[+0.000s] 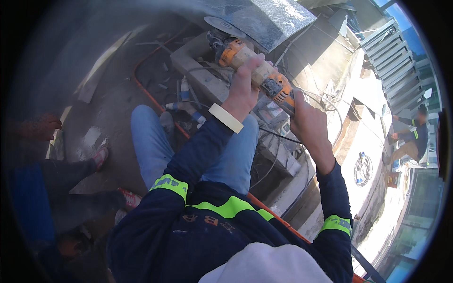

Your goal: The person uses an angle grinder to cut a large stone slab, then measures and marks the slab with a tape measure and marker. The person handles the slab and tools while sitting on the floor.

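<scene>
An orange and grey angle grinder [250, 66] is held in both hands, its round cutting disc [225, 27] at the edge of a grey stone slab [278, 21]. My left hand [243, 89] wraps round the tool's middle body. A roll of pale tape sits like a bracelet [225, 118] on that wrist. My right hand [309, 123] grips the rear handle, where a dark power cord [281, 136] hangs off. Pale dust drifts leftward from the disc, and whether the disc touches the slab I cannot tell.
An orange hose [147, 92] runs across the floor past my legs. Blue and white cable connectors [185, 89] lie among offcuts. At the left, another person's hand [45, 126] and legs [71, 172] show. Far right, a worker [413, 134] is near a coiled cable [363, 169].
</scene>
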`<state>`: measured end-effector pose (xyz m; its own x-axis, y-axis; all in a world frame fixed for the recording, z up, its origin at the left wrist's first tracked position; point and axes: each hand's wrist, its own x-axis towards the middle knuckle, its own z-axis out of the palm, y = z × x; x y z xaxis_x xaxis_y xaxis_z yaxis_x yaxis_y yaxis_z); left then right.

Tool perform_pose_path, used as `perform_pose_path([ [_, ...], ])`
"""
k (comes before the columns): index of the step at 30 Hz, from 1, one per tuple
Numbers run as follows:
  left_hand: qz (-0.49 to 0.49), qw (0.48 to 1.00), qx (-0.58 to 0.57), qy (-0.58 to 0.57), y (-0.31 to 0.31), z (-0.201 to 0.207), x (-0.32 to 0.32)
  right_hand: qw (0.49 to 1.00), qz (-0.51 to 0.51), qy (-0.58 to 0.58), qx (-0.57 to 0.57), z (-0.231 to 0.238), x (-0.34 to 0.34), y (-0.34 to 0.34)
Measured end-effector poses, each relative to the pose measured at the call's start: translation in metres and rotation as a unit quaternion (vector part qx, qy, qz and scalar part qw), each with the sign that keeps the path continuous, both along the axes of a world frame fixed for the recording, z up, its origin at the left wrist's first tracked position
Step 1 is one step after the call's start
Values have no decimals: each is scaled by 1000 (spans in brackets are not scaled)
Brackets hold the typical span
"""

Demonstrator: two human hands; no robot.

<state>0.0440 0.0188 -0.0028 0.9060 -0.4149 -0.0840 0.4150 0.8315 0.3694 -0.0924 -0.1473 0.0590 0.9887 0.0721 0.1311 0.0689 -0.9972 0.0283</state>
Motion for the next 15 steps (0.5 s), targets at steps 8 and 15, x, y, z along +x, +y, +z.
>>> perform_pose_path([
  [8, 19, 1000, 13, -9, 15, -1, 36, 1000, 1, 10, 5, -3, 33, 13],
  [15, 0, 1000, 18, -23, 10, 4, 6, 1000, -15, 21, -10, 6, 7, 10],
])
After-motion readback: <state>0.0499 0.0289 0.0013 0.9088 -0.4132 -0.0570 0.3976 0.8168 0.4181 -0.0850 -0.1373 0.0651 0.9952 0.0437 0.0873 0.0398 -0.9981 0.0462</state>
